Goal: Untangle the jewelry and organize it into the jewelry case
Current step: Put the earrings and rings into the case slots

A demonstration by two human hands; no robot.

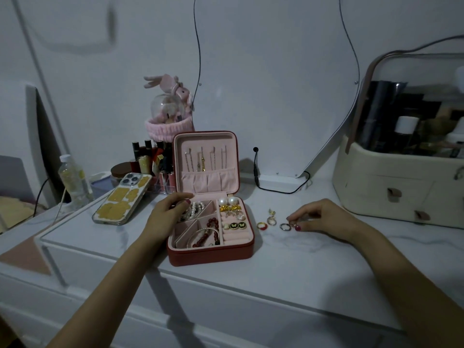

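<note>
Two hands at a white table [288,267]: left hand [168,212] rests curled on the open jewelry case's [211,254] back-left corner over pearl beads [194,209]; loose rings [267,222] lie between case and right hand [316,217], whose fingertips pinch a silver ring [285,227].

On the desk [288,259], a phone [123,200] lies left of the jewelry case [211,253]; loose rings [272,222] lie right of it, lipsticks [153,159] behind.

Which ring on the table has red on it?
The gold ring nearest the jewelry case. The silver ring by the right hand is plain.
</note>
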